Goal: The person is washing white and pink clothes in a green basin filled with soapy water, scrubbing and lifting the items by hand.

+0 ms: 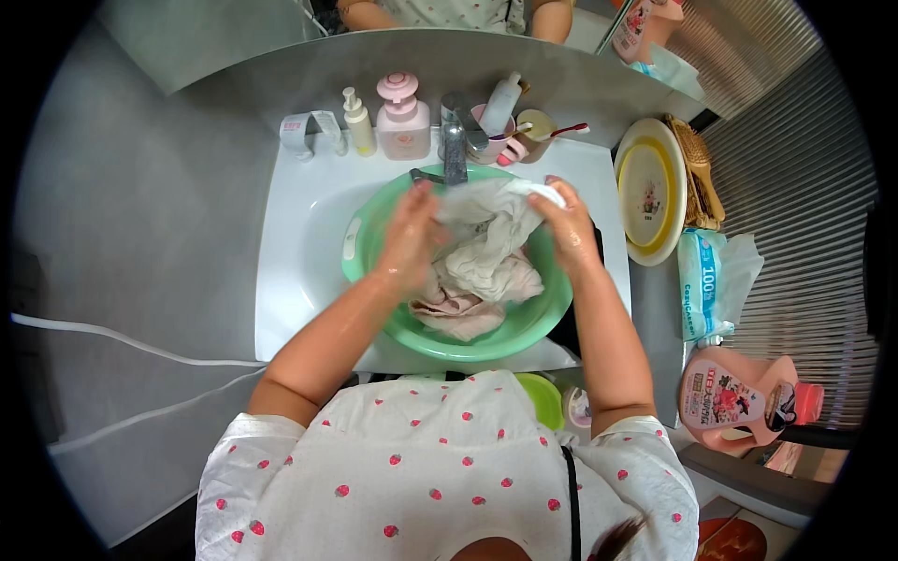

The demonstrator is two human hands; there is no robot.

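A wet white cloth (482, 252) hangs bunched over a light green basin (454, 352). My right hand (567, 227) is closed on its upper right edge, lifting that part above the basin. On the other side my left hand (409, 238) is at the cloth's left edge, its fingers smeared by motion, so their grip is unclear. Beneath the white cloth lies a pale pink cloth (463, 318), crumpled in the basin. Both forearms look wet.
The basin sits in a white sink (290, 280) under a metal faucet (454, 150). Behind stand a pink pump bottle (403, 126), a small white pump bottle (358, 126) and toothbrush cups (494, 140). At right are a yellow-rimmed basin (650, 194), a wipes pack (702, 285) and a pink jug (725, 397).
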